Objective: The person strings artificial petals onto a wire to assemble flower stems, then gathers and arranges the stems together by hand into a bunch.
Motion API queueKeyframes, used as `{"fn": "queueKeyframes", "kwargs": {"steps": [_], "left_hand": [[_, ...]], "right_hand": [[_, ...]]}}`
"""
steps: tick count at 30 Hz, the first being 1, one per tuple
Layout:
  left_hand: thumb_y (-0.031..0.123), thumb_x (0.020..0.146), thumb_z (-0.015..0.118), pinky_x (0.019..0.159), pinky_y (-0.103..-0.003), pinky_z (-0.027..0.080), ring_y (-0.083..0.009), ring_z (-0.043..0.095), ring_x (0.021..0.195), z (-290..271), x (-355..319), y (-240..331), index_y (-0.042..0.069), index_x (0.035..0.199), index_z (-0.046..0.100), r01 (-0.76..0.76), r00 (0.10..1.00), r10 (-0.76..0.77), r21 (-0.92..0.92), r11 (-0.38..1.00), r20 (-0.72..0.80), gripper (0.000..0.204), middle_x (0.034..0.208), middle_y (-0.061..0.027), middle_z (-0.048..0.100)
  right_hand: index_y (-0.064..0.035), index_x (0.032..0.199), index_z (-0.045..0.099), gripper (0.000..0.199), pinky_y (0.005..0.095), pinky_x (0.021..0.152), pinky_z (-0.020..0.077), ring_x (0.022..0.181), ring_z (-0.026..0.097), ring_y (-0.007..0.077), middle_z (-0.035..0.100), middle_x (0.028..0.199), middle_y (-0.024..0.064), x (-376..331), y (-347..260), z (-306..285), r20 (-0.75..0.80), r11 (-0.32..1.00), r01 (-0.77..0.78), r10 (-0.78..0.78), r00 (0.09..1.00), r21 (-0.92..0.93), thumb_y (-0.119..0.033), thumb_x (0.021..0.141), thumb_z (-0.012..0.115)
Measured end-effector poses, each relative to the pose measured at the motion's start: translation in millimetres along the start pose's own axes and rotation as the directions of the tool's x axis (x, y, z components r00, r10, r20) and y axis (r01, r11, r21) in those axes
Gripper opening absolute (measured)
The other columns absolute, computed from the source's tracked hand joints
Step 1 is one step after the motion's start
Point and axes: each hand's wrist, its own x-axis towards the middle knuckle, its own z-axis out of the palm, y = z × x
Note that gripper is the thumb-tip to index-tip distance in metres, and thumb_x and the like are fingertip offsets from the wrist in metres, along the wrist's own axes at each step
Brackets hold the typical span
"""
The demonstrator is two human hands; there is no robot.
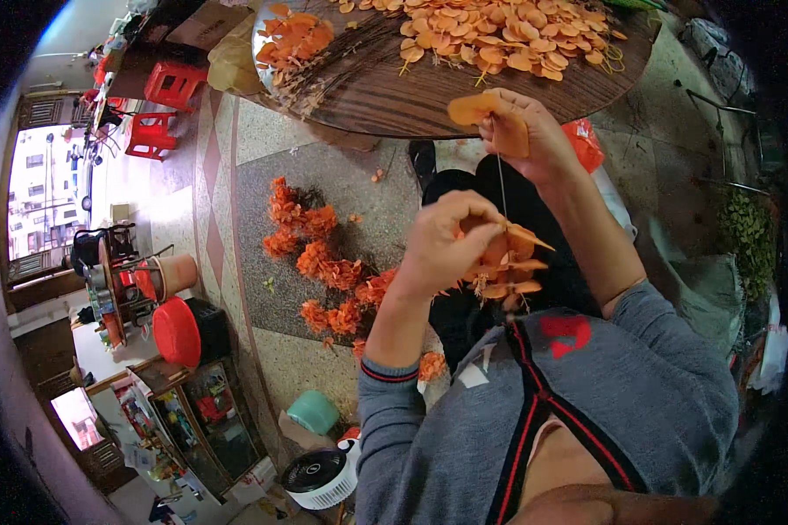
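Note:
A thin wire stem (pixel 502 185) runs upright between my two hands, over my lap. My left hand (pixel 442 238) is closed in a pinch on the stem, just beside a cluster of orange artificial leaves (pixel 518 287) that hangs below it in tiers. Higher up, near the table edge, my right hand (pixel 541 144) is closed on flat orange leaf pieces (pixel 473 108) at the stem's upper end. Its fingertips are partly hidden by these pieces.
A round dark wood table (pixel 359 109) bears a heap of loose orange leaf pieces (pixel 508 35) and a bundle of brown stems (pixel 328 66). Finished-looking orange sprays (pixel 311 241) lie on the floor to the left. Red stools (pixel 151 136) and a white fan (pixel 320 477) stand farther left.

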Motion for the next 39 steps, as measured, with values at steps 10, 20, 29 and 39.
{"fn": "queueKeyframes", "kwargs": {"steps": [10,20,29,39], "left_hand": [[-0.001,0.068,0.069,0.084,-0.033,0.042,-0.0214,0.054,0.098,-9,-22,-3,0.001,0.100,0.058,-0.243,0.962,0.203,-0.233,0.942,-0.180,0.035,0.101,-0.0111,0.057],[-0.005,0.077,0.060,0.070,-0.025,0.047,-0.0150,0.059,0.080,-12,10,7,-0.001,0.089,0.059,-0.216,0.901,0.324,0.349,0.912,-0.289,0.013,0.089,-0.0089,0.060],[-0.002,0.076,0.060,0.060,-0.023,0.045,-0.0101,0.057,0.067,-2,12,-5,-0.001,0.081,0.059,-0.196,0.889,0.306,0.321,0.927,-0.341,0.005,0.075,-0.0051,0.061],[-0.002,0.078,0.056,0.057,-0.020,0.043,-0.0046,0.053,0.066,-1,-5,-20,-0.001,0.079,0.060,0.036,0.973,-0.068,-0.145,0.989,-0.219,0.004,0.075,-0.0012,0.060]], "right_hand": [[-0.0048,0.089,0.061,0.018,0.0194,0.054,0.0419,0.061,0.053,0.0057,0.058,0.076,-0.0004,-12,7,-2,0.061,0.983,-0.042,0.054,0.997,-0.181,-0.022,0.084,0.061],[-0.0050,0.076,0.056,0.015,0.0194,0.049,0.0384,0.055,0.049,0.0059,0.055,0.065,-0.0007,-26,9,12,0.198,0.942,-0.077,0.147,0.969,-0.326,-0.016,0.084,0.062],[-0.0057,0.074,0.052,0.016,0.0181,0.043,0.0276,0.049,0.038,0.0033,0.046,0.061,-0.0039,-32,20,9,0.136,0.916,-0.072,0.136,0.981,-0.396,-0.014,0.086,0.059],[-0.0049,0.078,0.054,0.016,0.0203,0.049,0.0404,0.053,0.049,0.0064,0.055,0.067,0.0013,-17,24,6,0.043,0.953,0.039,-0.028,0.999,-0.302,-0.016,0.089,0.056]]}}
